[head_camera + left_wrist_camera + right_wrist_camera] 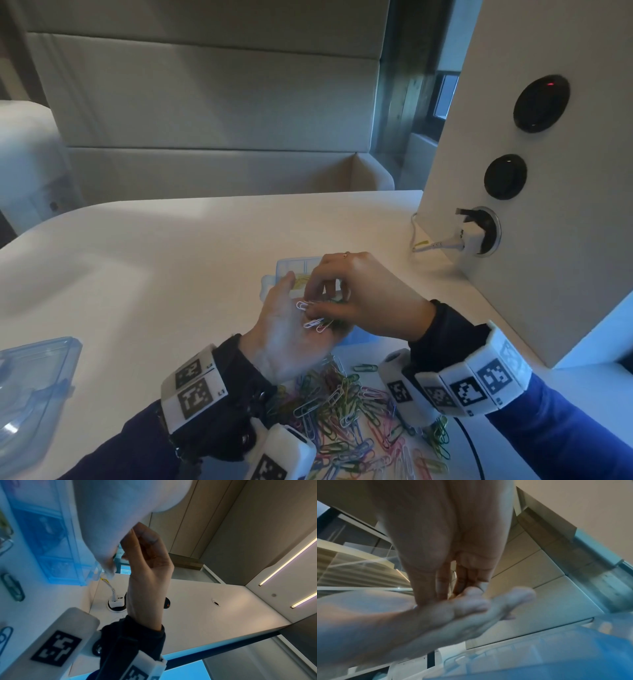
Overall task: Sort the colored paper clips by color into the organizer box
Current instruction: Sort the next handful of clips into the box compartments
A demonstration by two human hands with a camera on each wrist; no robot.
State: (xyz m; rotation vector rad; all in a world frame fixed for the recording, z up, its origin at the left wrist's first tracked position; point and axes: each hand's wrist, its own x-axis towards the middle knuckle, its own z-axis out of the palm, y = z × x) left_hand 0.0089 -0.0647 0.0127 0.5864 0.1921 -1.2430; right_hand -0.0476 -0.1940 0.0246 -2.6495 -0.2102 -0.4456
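**Clips picked from an open palm**

Just now, the left hand (291, 329) lies palm up at the centre of the head view, its fingers spread and relaxed, with a few white paper clips (310, 315) resting on the palm. The right hand (356, 294) reaches in from the right and curls over them, its thumb and fingertips pinching at the white paper clips; exactly which one it has I cannot tell. Both hands hover above the organizer box (291, 267), a pale blue divided tray on the white counter (171, 257), mostly hidden behind the fingers; something yellow shows in one of its compartments.

Below the wrists, toward the bottom centre of the frame, the pile of colored paper clips (349, 411) spreads over the counter in green, pink, yellow, blue and white. A clear blue lid (30, 387) sits at the lower left edge. At the right a white panel (548, 205) stands upright, with a white plug (469, 236) and cable in its lowest socket.
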